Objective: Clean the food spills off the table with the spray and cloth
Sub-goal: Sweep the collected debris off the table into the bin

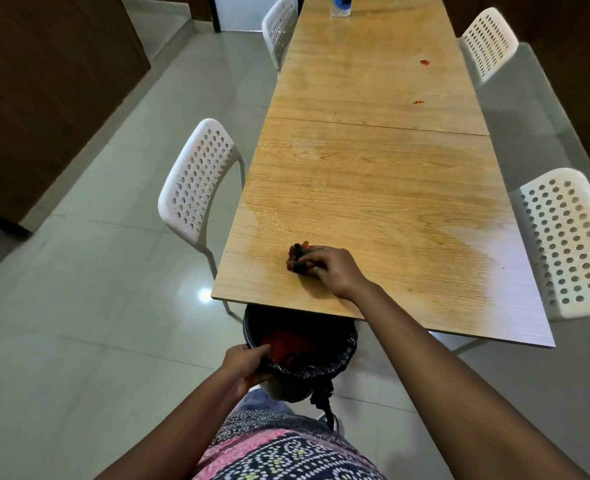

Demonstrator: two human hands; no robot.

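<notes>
Right grip (331, 270) pinching cloth (298, 258) on table (373, 188); left grip (246, 363) clutching bin rim (304, 368)

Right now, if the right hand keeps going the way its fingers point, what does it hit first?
The right hand points left across the near end of the table, so the dark, red-stained cloth at its fingertips comes first. Past that, bare tabletop to the left edge, then the white chair, though depth there is unclear.

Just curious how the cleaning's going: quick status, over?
Right hand grips the cloth on the table. Left hand holds the bin rim. Two red spills left, far end. Nothing blocking.
</notes>
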